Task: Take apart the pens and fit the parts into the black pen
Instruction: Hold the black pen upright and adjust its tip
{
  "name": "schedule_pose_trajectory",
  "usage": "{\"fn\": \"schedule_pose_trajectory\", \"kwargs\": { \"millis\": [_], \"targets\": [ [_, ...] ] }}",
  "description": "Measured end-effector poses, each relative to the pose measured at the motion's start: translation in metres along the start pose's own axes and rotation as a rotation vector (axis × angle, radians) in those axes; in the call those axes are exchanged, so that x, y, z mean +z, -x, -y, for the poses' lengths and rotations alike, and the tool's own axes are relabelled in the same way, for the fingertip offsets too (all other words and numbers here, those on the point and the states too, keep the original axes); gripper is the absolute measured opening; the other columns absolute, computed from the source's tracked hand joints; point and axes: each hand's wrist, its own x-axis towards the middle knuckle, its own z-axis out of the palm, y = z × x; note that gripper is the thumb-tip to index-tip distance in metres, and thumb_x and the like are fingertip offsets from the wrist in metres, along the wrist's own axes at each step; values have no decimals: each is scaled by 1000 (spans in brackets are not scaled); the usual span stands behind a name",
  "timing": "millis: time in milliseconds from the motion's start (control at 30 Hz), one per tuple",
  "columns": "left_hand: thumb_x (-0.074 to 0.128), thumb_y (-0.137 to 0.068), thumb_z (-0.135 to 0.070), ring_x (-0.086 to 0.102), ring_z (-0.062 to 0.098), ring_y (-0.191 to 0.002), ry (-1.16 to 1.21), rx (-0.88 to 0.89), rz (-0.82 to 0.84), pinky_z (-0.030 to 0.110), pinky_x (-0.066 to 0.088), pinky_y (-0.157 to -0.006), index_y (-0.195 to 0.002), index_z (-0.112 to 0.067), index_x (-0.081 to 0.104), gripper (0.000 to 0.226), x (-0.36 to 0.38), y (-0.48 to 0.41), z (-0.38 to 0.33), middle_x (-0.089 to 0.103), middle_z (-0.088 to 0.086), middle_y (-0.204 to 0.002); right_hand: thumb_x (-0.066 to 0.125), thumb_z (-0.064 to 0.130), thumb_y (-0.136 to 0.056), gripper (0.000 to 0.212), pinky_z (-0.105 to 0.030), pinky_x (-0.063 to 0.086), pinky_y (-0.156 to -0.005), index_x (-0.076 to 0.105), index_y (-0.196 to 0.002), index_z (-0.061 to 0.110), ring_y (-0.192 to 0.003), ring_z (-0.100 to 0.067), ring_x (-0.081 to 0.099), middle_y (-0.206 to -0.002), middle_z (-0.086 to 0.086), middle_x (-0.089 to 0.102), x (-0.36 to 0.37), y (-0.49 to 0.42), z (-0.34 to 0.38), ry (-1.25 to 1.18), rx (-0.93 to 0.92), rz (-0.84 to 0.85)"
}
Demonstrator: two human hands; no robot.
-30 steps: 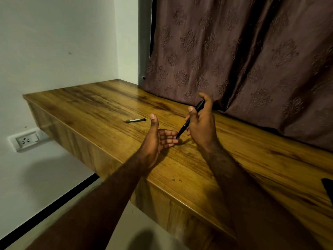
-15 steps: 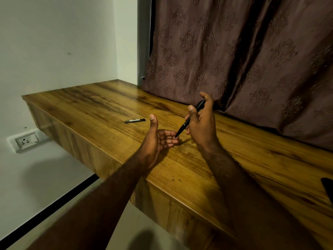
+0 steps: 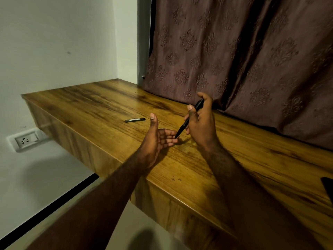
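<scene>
Black pen (image 3: 183, 125), gripped by the right hand (image 3: 201, 127), should be held tip-down over the flat-open left hand (image 3: 156, 140), perhaps to catch parts.

Two bare arms of one person, seen from the wearer's head. The left forearm (image 3: 100, 204) fills the lower left of the frame and blurs toward the bottom edge. The right forearm (image 3: 243, 186) crosses the lower right, with fine hair showing near the wrist. Both are uncovered as far as the frame shows. The left hand (image 3: 156, 141), at centre, and the right hand (image 3: 201, 127), just right of it, are bare. The left thumbnail (image 3: 152, 116) and the right thumbnail (image 3: 189, 107) are short and trimmed.
</scene>
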Motion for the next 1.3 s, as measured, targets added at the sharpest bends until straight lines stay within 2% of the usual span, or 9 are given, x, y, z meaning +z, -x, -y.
{"fn": "schedule_pose_trajectory", "kwargs": {
  "millis": [100,200,333,433,733,833,967,1167,1300],
  "targets": [
    [1,-85,-72,65,32,-102,-3,0,-3,43,45,-100,-101,1,66,99,-1,-1,0,69,22,-105,47,27,-101,53,-27,49,-47,20,-147,34,-54,-6,58,-84,-9,66,0,0,0,21,13,3],
    [3,-81,-74,65,32,-103,-6,-3,-6,43,46,-100,-103,1,66,100,-1,-1,2,69,22,-105,47,24,-102,44,-20,44,-44,29,-141,28,-49,0,56,-88,-16,64,-1,0,0,3,8,20],
    [1,-84,-72,65,33,-103,-12,3,-3,43,45,-100,-101,1,65,99,-1,-1,1,68,23,-106,48,26,-101,55,-26,50,-47,20,-148,34,-54,-5,57,-80,-5,65,0,1,-1,14,8,-13],
    [1,-85,-71,65,32,-102,-6,2,-5,43,45,-100,-99,-1,66,97,-1,-1,1,69,22,-104,47,26,-101,44,-21,45,-45,29,-142,28,-50,-1,56,-83,-9,65,-1,1,0,13,-5,5],
    [0,-86,-71,66,29,-98,-8,-3,-6,43,45,-100,-100,0,66,98,-2,-2,2,70,20,-101,47,25,-101,42,-24,45,-44,31,-140,28,-52,-11,57,-80,-11,64,-2,1,3,-34,-4,-7],
    [0,-86,-71,66,31,-99,6,-7,-4,44,45,-100,-102,3,64,99,-1,-2,2,69,22,-101,48,23,-101,48,-24,47,-42,26,-144,30,-51,-14,57,-82,-13,65,-2,0,4,-76,42,-29],
    [0,-85,-73,68,28,-97,28,-14,2,43,45,-101,-101,2,65,100,-3,-4,2,71,20,-100,48,17,-101,39,-29,47,-42,34,-137,22,-50,-19,58,-78,-13,63,-4,-3,1,-139,101,-97],
    [0,-83,-75,67,31,-100,92,-22,13,45,45,-101,-97,3,66,102,-5,-5,0,70,22,-101,45,13,-102,52,-26,49,-40,22,-148,21,-48,-14,57,-79,-12,62,-9,-4,-5,-286,276,-161],
    [2,-81,-77,66,34,-102,134,-27,19,45,46,-100,-99,5,65,105,-7,-5,-1,68,25,-105,46,12,-102,39,-25,47,-38,31,-138,12,-46,-12,55,-75,-9,58,-7,-6,-14,-334,340,-223]
  ]
}}
